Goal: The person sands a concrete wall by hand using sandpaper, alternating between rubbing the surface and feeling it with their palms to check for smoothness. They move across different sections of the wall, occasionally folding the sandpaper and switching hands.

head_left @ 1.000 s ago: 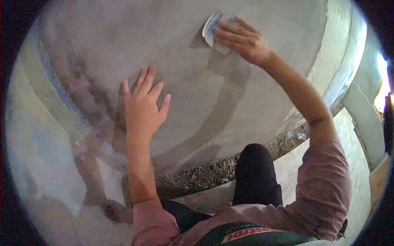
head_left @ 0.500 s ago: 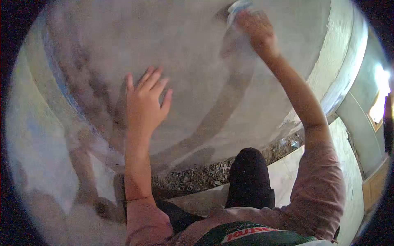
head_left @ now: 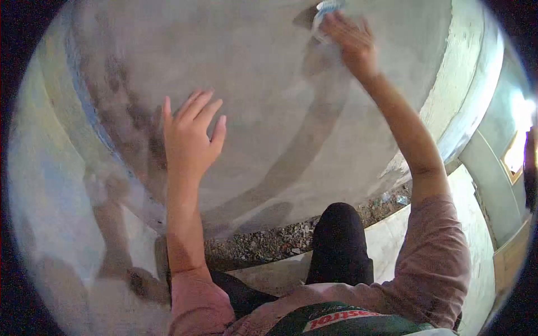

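Observation:
Before me spreads a grey plastered wall (head_left: 252, 123), smooth and mottled with darker patches at the left. High on it, my right hand (head_left: 353, 42) presses a crumpled white-and-blue wad (head_left: 327, 8) against the surface. Its fingers lie over the wad and hide much of it; whether it is cloth or plastic I cannot tell. Lower and to the left, my left hand (head_left: 193, 126) holds nothing, its fingers spread over the plaster. Shadows of the right arm fall across the wall.
Gravel and rubble (head_left: 274, 242) line the foot of the wall, beside my knee (head_left: 340, 235). A pale, rough-edged strip (head_left: 448, 73) borders the plaster on the right. Light-coloured wall (head_left: 56, 185) runs along the left. A bright opening (head_left: 515, 151) shows at far right.
My left hand has shifted slightly left and up, fingers still spread. My right hand stays high on the wall with the wad, having moved only a little.

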A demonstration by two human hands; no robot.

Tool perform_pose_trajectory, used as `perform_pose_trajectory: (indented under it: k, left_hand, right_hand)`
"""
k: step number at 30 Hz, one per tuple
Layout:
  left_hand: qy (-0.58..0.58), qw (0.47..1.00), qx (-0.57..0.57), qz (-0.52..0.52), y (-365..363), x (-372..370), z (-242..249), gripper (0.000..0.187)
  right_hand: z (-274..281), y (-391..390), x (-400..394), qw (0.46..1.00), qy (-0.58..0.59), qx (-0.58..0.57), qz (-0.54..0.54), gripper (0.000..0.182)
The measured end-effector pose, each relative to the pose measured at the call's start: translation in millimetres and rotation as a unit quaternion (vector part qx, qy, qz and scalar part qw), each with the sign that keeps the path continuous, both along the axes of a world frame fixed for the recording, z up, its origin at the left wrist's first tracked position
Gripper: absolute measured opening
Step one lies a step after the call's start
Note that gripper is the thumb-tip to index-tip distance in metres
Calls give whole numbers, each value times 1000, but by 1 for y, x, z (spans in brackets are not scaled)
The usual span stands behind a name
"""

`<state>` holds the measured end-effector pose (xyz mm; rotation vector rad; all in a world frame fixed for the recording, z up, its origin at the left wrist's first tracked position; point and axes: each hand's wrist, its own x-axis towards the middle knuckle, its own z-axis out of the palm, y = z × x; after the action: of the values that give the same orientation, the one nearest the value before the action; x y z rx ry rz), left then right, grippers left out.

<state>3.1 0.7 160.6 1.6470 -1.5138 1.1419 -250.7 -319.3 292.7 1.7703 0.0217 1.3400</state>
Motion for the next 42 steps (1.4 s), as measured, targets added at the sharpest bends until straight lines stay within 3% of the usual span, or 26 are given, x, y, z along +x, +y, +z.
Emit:
perform_pose_trajectory:
  k: [2,3,4,6,7,12,14,16,19,22,24,25,26,27,28,30,31,32,34,37,39,41,42]
  left_hand:
    - [-2,1000,9,15,3,5,3,32]
    - [-6,1000,-4,14,5,5,2,29]
    - [-11,1000,-11,11,6,6,1,26]
    - [-9,1000,-3,20,9,12,0,29]
    - [-3,1000,-3,30,10,15,1,31]
    - [-1,999,-4,37,18,14,2,32]
    - [-3,999,1,43,18,16,2,32]
    - [-1,998,6,55,12,17,0,35]
    - [-17,998,11,55,2,9,0,39]
    - [-22,998,-5,57,-10,-2,4,45]
    - [-41,996,15,77,-24,-7,7,54]
    - [-56,995,24,75,-34,-14,8,61]
    - [-72,994,33,74,-44,-21,9,67]
    - [-78,992,39,86,-56,-28,13,67]
    - [-97,989,46,101,-68,-32,17,71]
    - [-118,983,71,120,-90,-40,24,76]
    - [-135,983,41,117,-104,-41,32,78]
    - [-151,982,8,113,-115,-44,38,81]
    - [-158,982,4,100,-141,-54,54,84]
    - [-164,982,26,93,-159,-92,69,88]
    - [-163,979,53,107,-167,-110,75,88]
    - [-275,943,161,100,-175,-117,78,90]
    - [-274,941,164,110,-180,-118,78,90]
  right_hand:
    - [-30,14,13,977,185,32,105,35]
    - [-29,10,10,974,215,-8,66,39]
    - [-24,0,5,975,214,-1,67,39]
    - [-3,-14,-5,999,39,29,2,42]
    - [5,-16,-5,999,-18,22,33,45]
    - [-27,-9,-2,987,133,59,73,43]
    - [-13,-34,-8,999,-16,37,4,39]
    - [-27,-28,-3,992,-82,77,48,39]
    - [-86,24,13,988,76,129,31,48]
    - [-187,97,8,929,238,254,127,51]
    - [-268,119,8,845,337,337,241,54]
    - [-303,134,8,823,372,350,247,49]
    - [-334,148,7,734,505,439,115,48]
    - [-354,154,8,608,614,503,-22,47]
    - [-361,148,10,609,617,499,-6,47]
    - [-377,140,0,610,584,456,281,51]
    - [-354,142,-5,579,529,503,363,56]
    - [-359,138,-5,577,530,499,369,56]
    - [-367,123,-8,576,638,485,160,44]
    - [-382,102,-15,533,684,485,116,48]
    - [-384,102,-22,544,661,499,132,50]
    - [-375,105,-29,553,640,512,151,51]
    - [-365,106,-33,544,652,501,166,52]
